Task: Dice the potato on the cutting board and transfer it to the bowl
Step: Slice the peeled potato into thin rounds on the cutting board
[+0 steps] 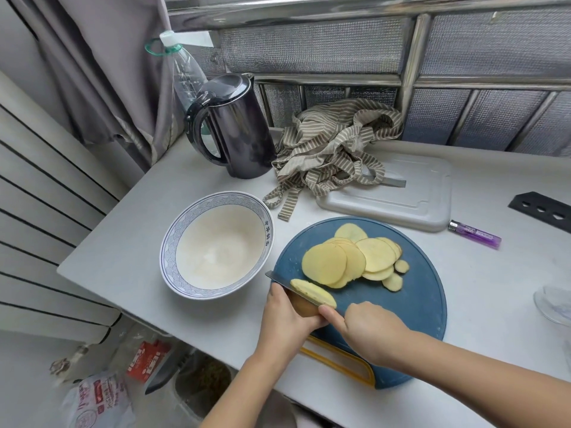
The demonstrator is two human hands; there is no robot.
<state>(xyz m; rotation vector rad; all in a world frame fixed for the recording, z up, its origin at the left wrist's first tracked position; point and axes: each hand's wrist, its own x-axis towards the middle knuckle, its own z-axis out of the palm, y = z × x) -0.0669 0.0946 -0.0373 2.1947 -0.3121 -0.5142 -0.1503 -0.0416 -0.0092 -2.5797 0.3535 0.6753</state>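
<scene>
On the round blue cutting board lies a pile of thin potato slices. My left hand grips the remaining potato end piece at the board's left edge. My right hand holds a knife, index finger stretched along the blade's spine. The blade stands in the potato with a fresh slice leaning on its right side. The handle is hidden in my hand. The empty white bowl with a blue patterned rim stands on the counter just left of the board.
A black kettle and a plastic bottle stand at the back left. A striped cloth lies over a grey tray behind the board. A purple lighter and a glass are at the right.
</scene>
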